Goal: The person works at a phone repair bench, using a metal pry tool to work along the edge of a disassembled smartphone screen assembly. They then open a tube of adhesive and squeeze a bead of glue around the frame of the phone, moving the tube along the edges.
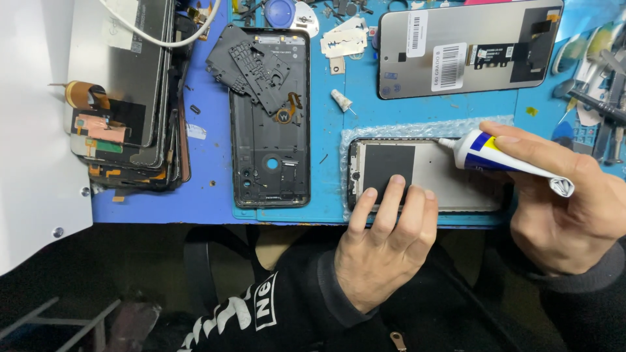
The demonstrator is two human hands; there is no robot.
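A phone frame (450,171) with a grey inner plate and a black patch lies on a sheet of bubble wrap (417,130) at the near edge of the blue mat. My left hand (386,244) presses flat on its near edge, fingers spread over the black patch. My right hand (564,208) grips a white, blue and yellow glue tube (505,160), squeezed flat at its tail. The tube's nozzle touches the frame's top edge near the middle.
A black phone back housing (270,160) with loose black plates on top lies to the left. A stack of old screens (127,98) sits at far left. A new display panel (466,49) lies at the back. Razor blades (343,40) and tweezers (600,104) are nearby.
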